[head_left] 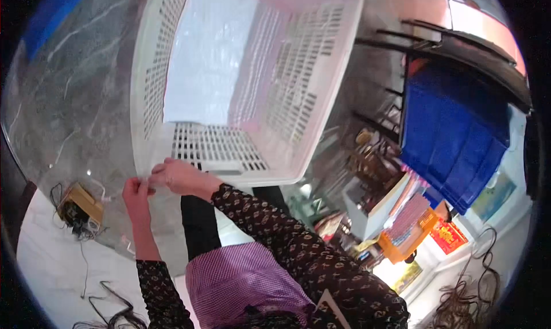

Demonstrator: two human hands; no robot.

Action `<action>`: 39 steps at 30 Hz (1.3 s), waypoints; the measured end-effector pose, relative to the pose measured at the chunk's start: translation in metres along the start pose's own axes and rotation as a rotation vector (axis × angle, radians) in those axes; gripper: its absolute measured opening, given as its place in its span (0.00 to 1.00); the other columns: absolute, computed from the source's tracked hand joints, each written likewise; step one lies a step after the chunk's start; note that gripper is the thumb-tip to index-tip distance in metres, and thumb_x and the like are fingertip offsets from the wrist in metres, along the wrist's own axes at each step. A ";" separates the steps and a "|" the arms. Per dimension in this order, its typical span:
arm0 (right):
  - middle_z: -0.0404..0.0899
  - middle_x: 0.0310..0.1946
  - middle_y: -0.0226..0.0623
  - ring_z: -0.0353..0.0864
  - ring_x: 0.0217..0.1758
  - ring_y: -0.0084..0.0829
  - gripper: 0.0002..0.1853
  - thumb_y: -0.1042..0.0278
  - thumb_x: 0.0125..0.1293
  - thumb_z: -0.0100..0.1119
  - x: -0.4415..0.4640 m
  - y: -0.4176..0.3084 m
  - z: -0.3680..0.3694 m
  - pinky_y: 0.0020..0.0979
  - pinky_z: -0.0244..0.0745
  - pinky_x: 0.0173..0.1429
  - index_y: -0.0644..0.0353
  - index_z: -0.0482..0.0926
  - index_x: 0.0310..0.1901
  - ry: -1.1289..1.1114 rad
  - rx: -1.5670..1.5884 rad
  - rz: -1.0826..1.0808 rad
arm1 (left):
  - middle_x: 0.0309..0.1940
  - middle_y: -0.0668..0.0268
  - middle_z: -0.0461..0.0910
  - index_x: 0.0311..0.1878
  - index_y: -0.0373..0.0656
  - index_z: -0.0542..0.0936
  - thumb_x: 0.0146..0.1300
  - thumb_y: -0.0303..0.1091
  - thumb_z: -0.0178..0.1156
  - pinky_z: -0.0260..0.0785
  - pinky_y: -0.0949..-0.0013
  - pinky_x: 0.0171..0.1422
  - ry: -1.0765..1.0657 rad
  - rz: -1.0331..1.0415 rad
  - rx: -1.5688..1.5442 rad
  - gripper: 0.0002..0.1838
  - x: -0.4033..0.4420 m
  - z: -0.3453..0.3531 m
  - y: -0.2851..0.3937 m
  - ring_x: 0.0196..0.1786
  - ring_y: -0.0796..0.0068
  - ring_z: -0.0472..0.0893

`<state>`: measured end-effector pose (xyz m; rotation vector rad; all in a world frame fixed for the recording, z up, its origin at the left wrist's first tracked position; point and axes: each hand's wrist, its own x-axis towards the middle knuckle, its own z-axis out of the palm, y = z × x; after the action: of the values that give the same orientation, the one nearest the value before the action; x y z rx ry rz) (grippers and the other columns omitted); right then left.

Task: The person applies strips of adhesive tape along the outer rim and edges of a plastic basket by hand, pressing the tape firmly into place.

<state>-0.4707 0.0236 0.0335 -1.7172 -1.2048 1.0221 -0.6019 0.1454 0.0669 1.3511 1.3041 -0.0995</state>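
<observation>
A large white plastic basket point(143, 99) with slotted walls stands in front of me, its near left corner close to my hands. Inside it lies a smooth white sheet point(209, 53). My left hand point(138, 196) is closed in a pinch just outside that corner. My right hand point(179, 177) comes across from the right, its fingers also pinched, almost meeting the left fingertips. Whatever lies between the fingertips is too small or too clear to make out. The right hand overlaps the basket's near edge; I cannot tell whether it touches.
A grey marbled surface point(86, 117) extends to the left. An open brown box with cables point(83, 208) is at lower left. To the right are blue bins point(453, 134), an orange basket point(404, 243) and various clutter. A purple checked apron point(241, 277) covers my lap.
</observation>
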 end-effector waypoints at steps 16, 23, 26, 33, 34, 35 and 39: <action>0.80 0.43 0.33 0.77 0.45 0.43 0.18 0.80 0.53 0.48 0.003 -0.005 0.001 0.38 0.71 0.51 0.47 0.80 0.42 -0.073 0.112 0.075 | 0.24 0.65 0.76 0.34 0.35 0.74 0.59 0.23 0.57 0.70 0.75 0.29 -0.012 0.016 -0.087 0.02 0.013 0.000 -0.023 0.25 0.78 0.77; 0.80 0.45 0.33 0.75 0.47 0.45 0.19 0.79 0.52 0.50 0.003 -0.002 0.004 0.38 0.70 0.54 0.51 0.80 0.45 -0.110 0.147 0.200 | 0.25 0.65 0.77 0.35 0.35 0.75 0.59 0.24 0.58 0.72 0.74 0.31 -0.038 0.006 -0.081 0.03 0.017 -0.002 -0.030 0.27 0.78 0.78; 0.80 0.44 0.34 0.75 0.46 0.45 0.18 0.78 0.53 0.49 0.004 -0.004 0.002 0.38 0.69 0.54 0.50 0.81 0.45 -0.086 0.167 0.164 | 0.27 0.66 0.78 0.36 0.35 0.76 0.59 0.24 0.57 0.72 0.74 0.31 -0.041 0.015 -0.136 0.03 0.012 0.000 -0.023 0.28 0.79 0.77; 0.80 0.44 0.34 0.74 0.44 0.46 0.19 0.77 0.56 0.47 0.000 -0.004 0.008 0.39 0.70 0.53 0.49 0.81 0.46 -0.043 0.165 0.195 | 0.29 0.66 0.78 0.37 0.36 0.76 0.61 0.25 0.57 0.73 0.74 0.33 -0.057 -0.008 -0.142 0.04 0.014 -0.001 -0.024 0.28 0.80 0.77; 0.80 0.44 0.34 0.74 0.44 0.46 0.19 0.77 0.55 0.48 0.001 -0.001 0.012 0.39 0.70 0.52 0.48 0.82 0.45 -0.020 0.184 0.169 | 0.29 0.66 0.78 0.38 0.36 0.76 0.61 0.25 0.57 0.73 0.74 0.33 -0.055 -0.005 -0.141 0.04 0.013 -0.001 -0.022 0.28 0.80 0.77; 0.80 0.44 0.34 0.74 0.44 0.45 0.19 0.76 0.55 0.48 0.000 0.003 0.015 0.40 0.71 0.52 0.48 0.82 0.45 0.002 0.202 0.141 | 0.28 0.66 0.78 0.38 0.36 0.76 0.61 0.26 0.57 0.73 0.74 0.34 -0.052 -0.001 -0.141 0.04 0.012 0.000 -0.021 0.28 0.80 0.77; 0.80 0.43 0.36 0.75 0.45 0.46 0.18 0.77 0.54 0.48 0.001 -0.011 0.002 0.41 0.72 0.51 0.48 0.83 0.43 -0.044 0.169 0.247 | 0.29 0.66 0.78 0.38 0.36 0.76 0.61 0.25 0.56 0.72 0.74 0.33 -0.054 0.004 -0.184 0.04 0.012 -0.001 -0.024 0.29 0.80 0.77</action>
<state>-0.4760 0.0276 0.0426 -1.7462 -0.9184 1.2764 -0.6147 0.1455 0.0436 1.1871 1.2339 -0.0125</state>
